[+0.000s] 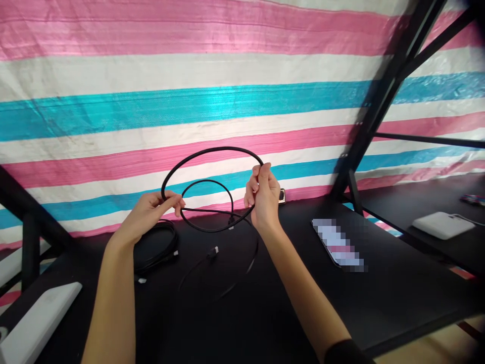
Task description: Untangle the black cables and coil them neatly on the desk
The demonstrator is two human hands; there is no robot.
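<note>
I hold a black cable (212,151) in loops above a black table (288,303). My left hand (151,211) pinches the left side of the loops between thumb and fingers. My right hand (262,194) is closed round the right side of the big loop, knuckles up. A smaller inner loop (206,183) hangs between both hands. The cable's tail curves down onto the table, where a plug end (213,252) lies below the loops.
A second coiled black cable (159,250) lies at the left on the table. A phone (338,244) lies to the right. White boxes sit at the far right (441,225) and the bottom left (36,318). A striped tarp (189,91) and black frame bars (382,96) stand behind.
</note>
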